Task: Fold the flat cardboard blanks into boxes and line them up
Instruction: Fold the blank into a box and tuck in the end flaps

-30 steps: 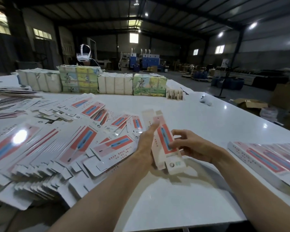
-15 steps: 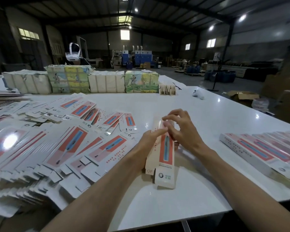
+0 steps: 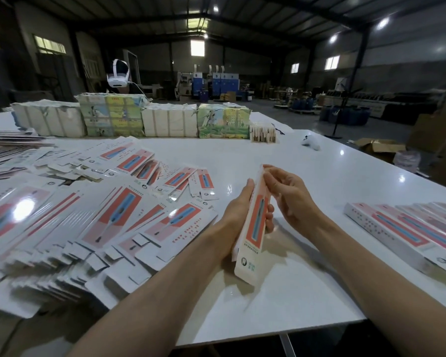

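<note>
Gripping hand: left hand (image 3: 238, 210) wraps the half-formed box (image 3: 255, 229) at mid-length, fingertips showing past its right edge.
Other hand: right hand (image 3: 291, 199), fingers curled, pinches the box's top end.
Box: centre of frame, tilted steeply over the white table (image 3: 268, 313).
Left side: flat blanks (image 3: 88, 222) fanned out in overlapping heaps.
Right edge: finished boxes (image 3: 410, 233) side by side.
Far edge: wrapped bundles (image 3: 165, 119) in a row.
Room: dim warehouse. An open carton (image 3: 379, 148) sits on the floor, upper right, contents unseen.
</note>
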The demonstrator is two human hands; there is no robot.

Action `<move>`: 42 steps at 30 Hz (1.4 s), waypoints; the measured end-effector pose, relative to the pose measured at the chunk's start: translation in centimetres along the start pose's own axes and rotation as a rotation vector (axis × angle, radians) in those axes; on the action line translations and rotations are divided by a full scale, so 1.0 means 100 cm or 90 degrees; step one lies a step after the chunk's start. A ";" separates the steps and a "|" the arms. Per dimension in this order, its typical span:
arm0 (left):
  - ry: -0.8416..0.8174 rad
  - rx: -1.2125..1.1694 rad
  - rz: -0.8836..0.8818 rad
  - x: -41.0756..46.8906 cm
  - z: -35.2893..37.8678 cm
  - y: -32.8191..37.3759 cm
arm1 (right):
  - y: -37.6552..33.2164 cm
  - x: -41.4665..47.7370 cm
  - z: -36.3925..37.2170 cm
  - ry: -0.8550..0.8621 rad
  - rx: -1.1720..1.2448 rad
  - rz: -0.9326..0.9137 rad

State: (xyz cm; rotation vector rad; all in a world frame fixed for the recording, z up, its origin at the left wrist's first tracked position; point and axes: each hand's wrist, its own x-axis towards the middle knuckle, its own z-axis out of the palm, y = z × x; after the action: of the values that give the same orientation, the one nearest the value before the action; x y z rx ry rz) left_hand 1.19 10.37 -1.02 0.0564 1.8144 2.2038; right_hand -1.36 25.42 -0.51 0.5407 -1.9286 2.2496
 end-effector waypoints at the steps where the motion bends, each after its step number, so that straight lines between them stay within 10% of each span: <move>1: 0.006 -0.024 -0.010 0.001 -0.002 0.000 | 0.001 0.000 0.002 0.009 -0.019 -0.010; 12: 0.065 -0.158 -0.016 0.005 -0.018 -0.004 | 0.015 -0.001 0.005 -0.011 0.008 0.068; 19: 0.162 -0.051 0.209 0.009 -0.012 -0.010 | 0.014 0.002 0.000 -0.024 -0.028 0.041; 42: 0.054 0.163 0.213 0.010 -0.009 -0.021 | 0.014 0.005 -0.005 0.015 -0.087 0.022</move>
State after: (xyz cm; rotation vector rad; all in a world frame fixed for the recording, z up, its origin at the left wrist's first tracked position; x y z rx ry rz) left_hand 0.45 10.13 -3.34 0.3492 2.2671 2.1942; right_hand -2.34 25.62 -1.69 0.4654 -2.0762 2.1131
